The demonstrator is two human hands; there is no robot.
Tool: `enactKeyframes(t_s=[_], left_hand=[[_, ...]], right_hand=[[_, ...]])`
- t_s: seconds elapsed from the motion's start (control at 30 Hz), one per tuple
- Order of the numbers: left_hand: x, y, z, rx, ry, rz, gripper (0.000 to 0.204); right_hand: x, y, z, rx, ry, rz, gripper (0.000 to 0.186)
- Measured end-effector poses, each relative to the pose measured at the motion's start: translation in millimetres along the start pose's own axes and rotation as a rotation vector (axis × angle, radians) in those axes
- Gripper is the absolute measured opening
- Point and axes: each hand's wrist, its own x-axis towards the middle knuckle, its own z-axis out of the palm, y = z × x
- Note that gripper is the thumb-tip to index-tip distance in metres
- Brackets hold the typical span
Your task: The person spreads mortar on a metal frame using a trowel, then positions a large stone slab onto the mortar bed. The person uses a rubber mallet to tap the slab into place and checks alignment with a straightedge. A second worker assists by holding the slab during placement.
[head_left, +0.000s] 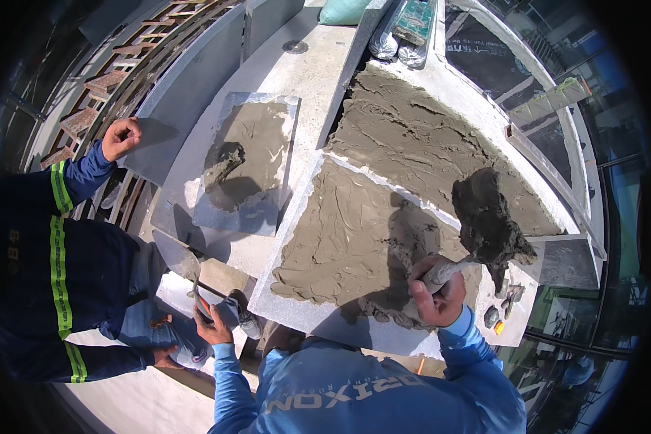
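My right hand (438, 295) is closed round the pale, crusted handle of a trowel (452, 270). A thick dark lump of wet mortar (490, 217) covers its blade, held above the slab. My left hand (214, 330) grips the orange handle of a second trowel (183, 265), whose flat metal blade points away to the far left. Below my right hand lies a grey stone slab (307, 311) spread with wet mortar (340, 231). Beyond it, a rough mortar bed (412, 130) fills the far right area.
At left stands a co-worker in a navy jacket (29, 282) with reflective strips, one hand (121, 139) raised. A smaller mortar-coated slab (247, 223) lies between us. Stone chips (492, 316) sit on the slab's right corner. Upright panels (195, 94) and wrapped tubes (385, 42) stand farther off.
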Motion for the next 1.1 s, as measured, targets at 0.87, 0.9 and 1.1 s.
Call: enactKeyframes(t_s=[0.87,0.9,1.1], left_hand=[[-80.3,-0.2,-31.8,-0.015,-0.004,-0.017,0.043],[-77.4,0.1,-37.1,-0.02,-0.015,0.0,0.043],[-72.1,16.1,-43.1,-0.081,-0.087,-0.12,0.05]], right_hand=[[322.6,155.5,209.9,-0.741,-0.499,0.321,0.039],[345.7,161.2,211.9,-0.735,-0.442,0.347,0.039],[464.6,234.5,217.1,-0.629,-0.193,0.505,0.042]])
